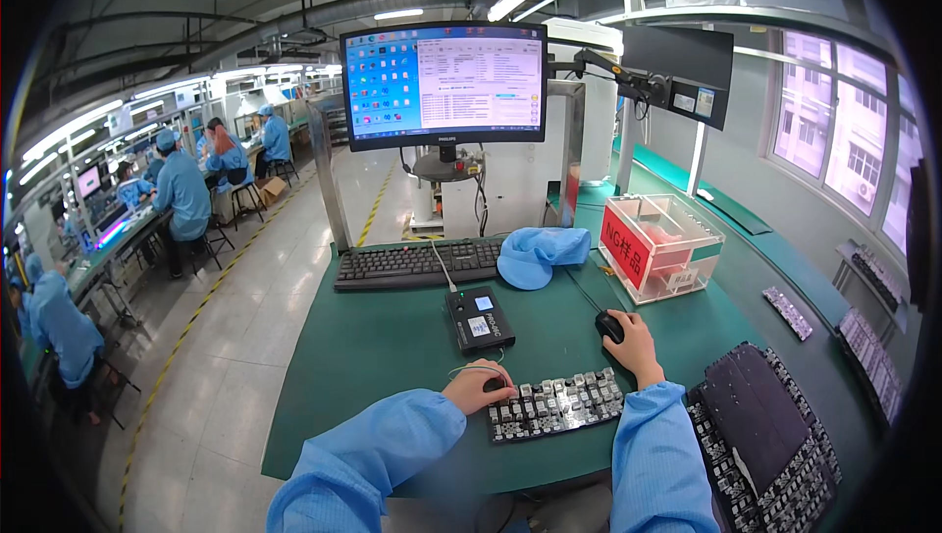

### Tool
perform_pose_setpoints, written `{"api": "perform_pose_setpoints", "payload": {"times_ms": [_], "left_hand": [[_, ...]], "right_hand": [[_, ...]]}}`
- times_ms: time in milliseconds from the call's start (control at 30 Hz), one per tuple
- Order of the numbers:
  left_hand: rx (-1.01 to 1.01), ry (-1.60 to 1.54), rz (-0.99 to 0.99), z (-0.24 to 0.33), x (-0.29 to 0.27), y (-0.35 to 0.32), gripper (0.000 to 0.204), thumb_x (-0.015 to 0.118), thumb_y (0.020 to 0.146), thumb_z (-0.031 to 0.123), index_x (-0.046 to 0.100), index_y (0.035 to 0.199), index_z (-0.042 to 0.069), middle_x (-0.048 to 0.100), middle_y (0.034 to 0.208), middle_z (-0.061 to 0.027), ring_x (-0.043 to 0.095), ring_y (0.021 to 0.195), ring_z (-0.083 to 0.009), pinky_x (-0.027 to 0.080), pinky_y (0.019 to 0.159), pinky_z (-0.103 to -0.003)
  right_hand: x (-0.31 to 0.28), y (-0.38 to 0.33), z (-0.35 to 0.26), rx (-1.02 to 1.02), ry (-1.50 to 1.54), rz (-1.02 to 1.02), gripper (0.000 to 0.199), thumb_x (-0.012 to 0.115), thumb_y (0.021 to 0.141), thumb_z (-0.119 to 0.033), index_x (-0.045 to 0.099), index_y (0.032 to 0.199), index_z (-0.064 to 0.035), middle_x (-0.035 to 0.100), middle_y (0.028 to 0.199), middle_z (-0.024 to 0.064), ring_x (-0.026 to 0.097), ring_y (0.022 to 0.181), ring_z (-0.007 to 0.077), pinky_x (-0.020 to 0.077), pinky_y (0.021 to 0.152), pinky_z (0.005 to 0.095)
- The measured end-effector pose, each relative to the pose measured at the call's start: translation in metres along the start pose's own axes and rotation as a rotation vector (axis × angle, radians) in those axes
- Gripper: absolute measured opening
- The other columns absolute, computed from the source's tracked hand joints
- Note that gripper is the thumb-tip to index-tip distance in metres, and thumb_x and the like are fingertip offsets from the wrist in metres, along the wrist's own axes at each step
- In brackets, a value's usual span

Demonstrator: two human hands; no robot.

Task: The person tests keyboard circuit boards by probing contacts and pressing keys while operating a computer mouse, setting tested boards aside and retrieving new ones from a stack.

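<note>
My left hand [480, 386] rests on the green bench at the left end of a black tray of small grey parts [557, 405], fingers curled around a small dark object with a thin wire. My right hand [631, 345] lies over a black computer mouse [608, 325], gripping it. Both sleeves are light blue. A small black box with a screen [479, 320] sits just beyond my left hand. Behind it lies a black keyboard [418, 263] under a monitor [444, 84].
A light blue cap [538, 253] lies by the keyboard. A clear box with a red label [659, 246] stands at right. Stacked black trays [770, 435] sit at lower right. People in blue coats work at benches far left, across an aisle.
</note>
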State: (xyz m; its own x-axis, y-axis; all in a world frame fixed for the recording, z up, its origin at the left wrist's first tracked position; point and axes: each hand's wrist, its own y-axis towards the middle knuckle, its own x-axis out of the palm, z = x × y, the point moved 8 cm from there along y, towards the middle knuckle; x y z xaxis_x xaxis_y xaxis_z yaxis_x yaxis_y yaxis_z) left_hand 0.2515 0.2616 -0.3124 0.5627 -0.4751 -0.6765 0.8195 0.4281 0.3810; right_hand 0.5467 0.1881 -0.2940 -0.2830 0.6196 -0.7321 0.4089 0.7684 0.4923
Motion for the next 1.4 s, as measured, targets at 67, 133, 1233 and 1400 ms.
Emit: {"api": "perform_pose_setpoints", "payload": {"times_ms": [67,133,1233,1400], "left_hand": [[-0.014,0.002,-0.013,0.0012,0.0001,-0.0001,0.019,0.070,0.084,0.025,0.070,0.086,0.006,0.063,0.089,-0.0061,0.056,0.089,-0.0217,0.046,0.080,-0.033],[-0.016,0.015,-0.017,0.0021,-0.0007,-0.0003,0.019,0.070,0.084,0.025,0.071,0.086,0.006,0.063,0.089,-0.0060,0.056,0.089,-0.0216,0.046,0.080,-0.033],[-0.038,0.034,-0.022,0.0030,-0.0019,0.0001,0.020,0.072,0.083,0.026,0.070,0.084,0.007,0.063,0.088,-0.0048,0.056,0.089,-0.0209,0.046,0.081,-0.033],[-0.010,0.035,-0.009,-0.0008,-0.0010,0.0004,0.022,0.072,0.083,0.027,0.070,0.083,0.006,0.063,0.088,-0.0050,0.056,0.090,-0.0208,0.046,0.081,-0.033]], "right_hand": [[-0.0012,-0.0012,-0.0026,-0.025,0.008,0.013,0.050,0.071,0.073,-0.025,0.060,0.122,-0.0238,0.055,0.118,0.0163,0.056,0.106,0.0371,0.0488,0.091,0.0439],[-0.0014,-0.0022,-0.0017,-0.050,0.016,0.026,0.050,0.071,0.074,-0.025,0.060,0.122,-0.0247,0.055,0.120,0.0164,0.056,0.107,0.0372,0.0486,0.092,0.0437],[0.0011,-0.0027,0.0001,-0.034,-0.039,0.021,0.046,0.072,0.075,-0.028,0.061,0.120,-0.0276,0.055,0.117,0.0136,0.056,0.104,0.0347,0.0508,0.087,0.0429],[0.0018,-0.0021,0.0006,-0.043,-0.033,0.021,0.046,0.072,0.076,-0.028,0.061,0.121,-0.0263,0.055,0.117,0.0137,0.056,0.104,0.0349,0.0504,0.088,0.0429]]}}
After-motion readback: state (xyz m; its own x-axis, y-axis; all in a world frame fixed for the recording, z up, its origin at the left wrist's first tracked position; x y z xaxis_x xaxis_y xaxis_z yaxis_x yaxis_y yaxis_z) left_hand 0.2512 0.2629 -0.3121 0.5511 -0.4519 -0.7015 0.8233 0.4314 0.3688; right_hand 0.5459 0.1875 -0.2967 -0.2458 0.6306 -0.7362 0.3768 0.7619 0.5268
